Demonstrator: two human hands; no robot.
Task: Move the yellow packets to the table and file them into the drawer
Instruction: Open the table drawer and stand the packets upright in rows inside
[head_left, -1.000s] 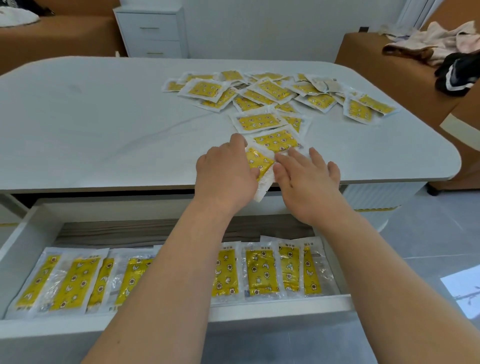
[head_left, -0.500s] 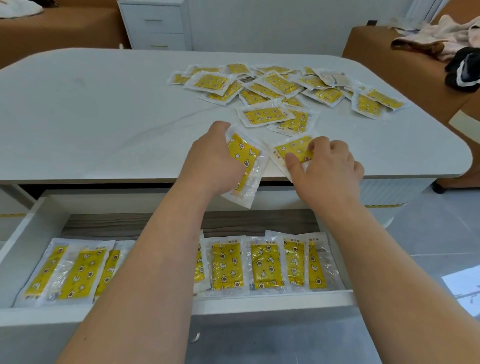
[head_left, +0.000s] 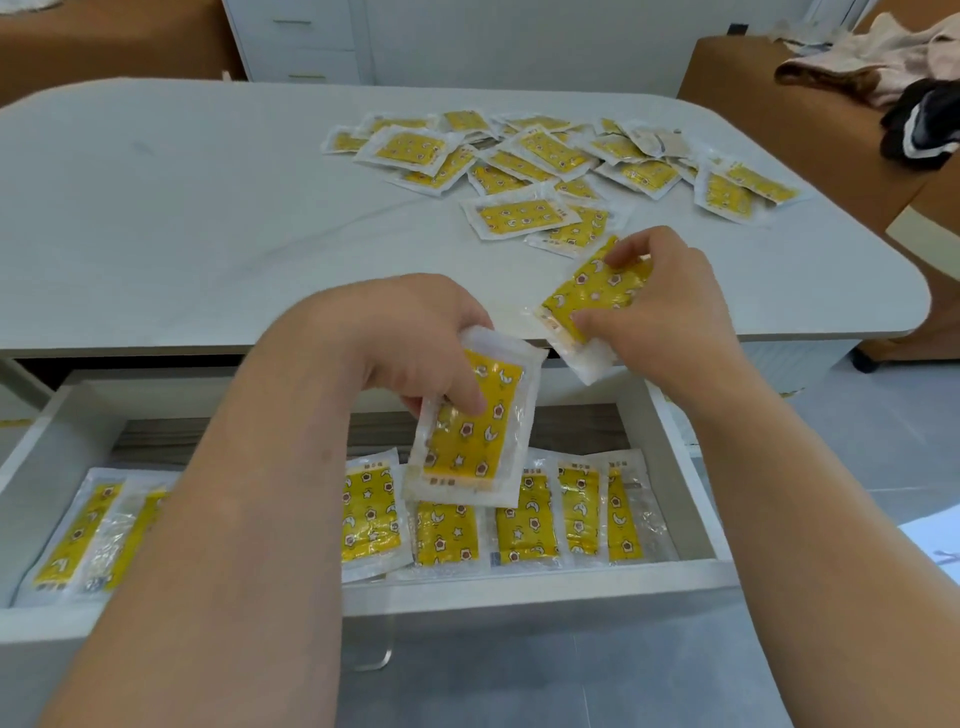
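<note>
The left hand (head_left: 415, 338), at the middle of the frame, has its fingers curled round the top of a packet (head_left: 470, 431). The thumb presses on the yellow front and the other fingers lie behind. The packet hangs upright, long side vertical, above the open drawer (head_left: 519, 587), and its lower edge overlaps the row (head_left: 524, 519) in the picture.

The right hand (head_left: 670, 306), to the right and a little higher, pinches a second packet (head_left: 587, 301). One fingertip is on its upper end and the thumb is on its lower part, with the rest of the fingers bent behind. This packet is tilted, upper end toward the right, and sits over the front edge of the table (head_left: 208, 208). I cannot tell whether it touches the tabletop.

In the drawer, across the lower part of the frame, the row of packets lies side by side along the front wall. The left forearm hides part of it.

On the table, in the upper middle and upper right, a loose pile (head_left: 545, 156) of packets spreads out, many overlapping.

At the upper right, clothes (head_left: 883, 67) lie on a brown couch (head_left: 753, 78). A white cabinet (head_left: 301, 41) stands at the top.
</note>
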